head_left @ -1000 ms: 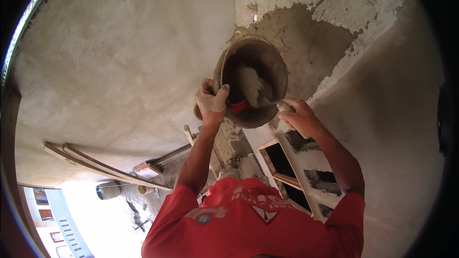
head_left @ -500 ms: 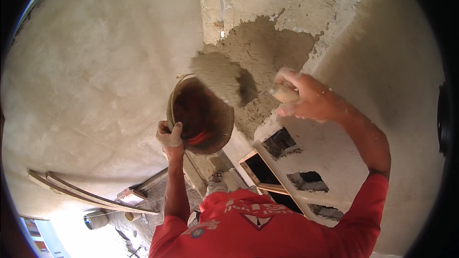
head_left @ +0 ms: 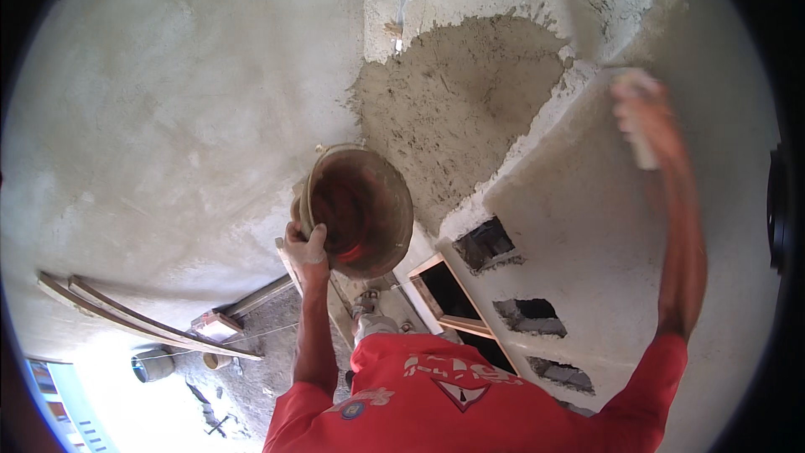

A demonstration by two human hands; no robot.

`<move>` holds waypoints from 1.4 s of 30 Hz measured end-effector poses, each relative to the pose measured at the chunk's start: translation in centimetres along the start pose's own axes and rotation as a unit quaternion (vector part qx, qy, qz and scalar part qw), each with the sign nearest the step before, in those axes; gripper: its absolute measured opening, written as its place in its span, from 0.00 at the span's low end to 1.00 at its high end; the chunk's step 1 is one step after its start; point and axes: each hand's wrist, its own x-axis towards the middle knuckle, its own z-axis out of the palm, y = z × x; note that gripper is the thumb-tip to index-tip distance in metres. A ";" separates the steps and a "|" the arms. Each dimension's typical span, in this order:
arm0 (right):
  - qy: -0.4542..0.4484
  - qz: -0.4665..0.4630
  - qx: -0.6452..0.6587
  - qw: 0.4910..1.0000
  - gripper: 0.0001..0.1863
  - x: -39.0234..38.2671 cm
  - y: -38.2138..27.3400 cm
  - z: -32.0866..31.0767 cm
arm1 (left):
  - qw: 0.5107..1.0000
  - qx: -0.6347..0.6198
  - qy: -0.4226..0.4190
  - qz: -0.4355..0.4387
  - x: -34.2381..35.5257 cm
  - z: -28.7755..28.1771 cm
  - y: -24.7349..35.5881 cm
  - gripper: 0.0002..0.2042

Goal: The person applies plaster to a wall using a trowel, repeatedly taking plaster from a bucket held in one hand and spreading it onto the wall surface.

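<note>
Left hand (head_left: 307, 255) grips grimy bucket (head_left: 387, 201) by its lower-left rim | inside, I see dark, reddish walls | blurred right hand (head_left: 647, 109) closed round pale handle (head_left: 645, 154)

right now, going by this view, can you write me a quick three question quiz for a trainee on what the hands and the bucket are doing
1. Multiple choice: what does the left hand hold?
a) a wooden plank
b) the bucket
c) a brick

2. True or false: the right hand is gripping the bucket too.

3. Fill in: in the picture, the darker plaster patch lies above and to the ____ of the bucket.

Key: 1. b, by its rim. 2. False; it grips a pale handle, away from the bucket. 3. right.
</note>
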 end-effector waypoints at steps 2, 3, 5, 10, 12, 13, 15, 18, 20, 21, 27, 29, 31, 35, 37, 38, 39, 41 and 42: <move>0.053 -0.064 -0.001 0.997 0.22 -3.7 -5.8 -2.0 | 0.998 -0.010 0.004 -0.055 -0.4 -2.4 -0.7 0.09; 0.028 -0.070 -0.012 0.997 0.23 -4.4 -6.2 -2.5 | 0.999 -0.031 0.013 -0.038 -0.4 -2.1 -1.4 0.08; -0.028 -0.082 -0.030 0.996 0.24 -5.2 -6.1 -2.9 | 0.998 -0.042 0.004 -0.039 -0.5 -1.5 -2.1 0.08; -0.217 0.055 0.061 0.973 0.24 -9.2 0.5 4.7 | 0.992 -0.108 -0.003 -0.060 -1.4 0.1 -3.3 0.08; -0.303 0.068 0.047 0.949 0.18 -11.6 2.2 8.4 | 0.986 -0.142 -0.017 -0.084 -2.2 1.7 -1.9 0.09; -0.376 0.080 0.040 0.922 0.13 -12.4 2.4 9.8 | 0.985 -0.141 -0.020 -0.095 -2.6 2.2 -1.3 0.09; -0.433 0.076 0.025 0.898 0.13 -13.5 2.7 12.6 | 0.976 -0.195 -0.034 -0.085 -2.5 1.9 -1.6 0.09; -0.467 0.103 0.174 0.861 0.14 -15.2 3.9 15.8 | 0.960 -0.262 -0.065 -0.075 -2.2 1.5 -0.9 0.10; -0.490 0.123 0.254 0.825 0.16 -15.4 3.9 17.0 | 0.956 -0.280 -0.065 -0.064 -1.9 1.3 0.1 0.10; -0.514 0.129 0.256 0.808 0.17 -15.5 3.5 17.4 | 0.953 -0.291 -0.067 -0.060 -1.7 1.3 0.7 0.10; -0.477 0.221 0.319 0.789 0.25 -16.4 2.7 22.6 | 0.957 -0.262 -0.112 -0.047 -0.5 1.4 2.6 0.11; -0.463 0.202 0.327 0.799 0.26 -16.5 3.3 25.3 | 0.959 -0.246 -0.135 -0.046 -0.4 1.9 2.6 0.10; -0.441 0.162 0.286 0.835 0.26 -17.1 1.6 26.6 | 0.966 -0.204 -0.156 -0.027 -0.3 2.5 3.0 0.10; -0.302 -0.236 0.008 0.923 0.18 -17.2 -0.3 29.2 | 0.961 -0.188 -0.201 -0.015 0.8 3.3 4.4 0.10; -0.266 -0.399 -0.146 0.865 0.16 -16.8 0.3 29.0 | 0.964 -0.169 -0.207 0.001 2.1 3.6 5.5 0.09; -0.246 -0.474 -0.218 0.817 0.16 -16.8 0.0 28.7 | 0.962 -0.174 -0.209 0.003 3.0 3.4 5.6 0.09; -0.238 -0.511 -0.304 0.768 0.13 -16.7 -1.1 27.5 | 0.961 -0.181 -0.208 0.004 3.8 3.0 5.6 0.09; -0.294 -0.552 -0.315 0.713 0.11 -14.4 -0.9 25.3 | 0.964 -0.156 -0.210 -0.041 4.5 2.3 6.5 0.10; -0.281 -0.595 -0.287 0.697 0.12 -13.1 -0.9 23.1 | 0.964 -0.155 -0.214 -0.030 4.6 2.2 6.3 0.10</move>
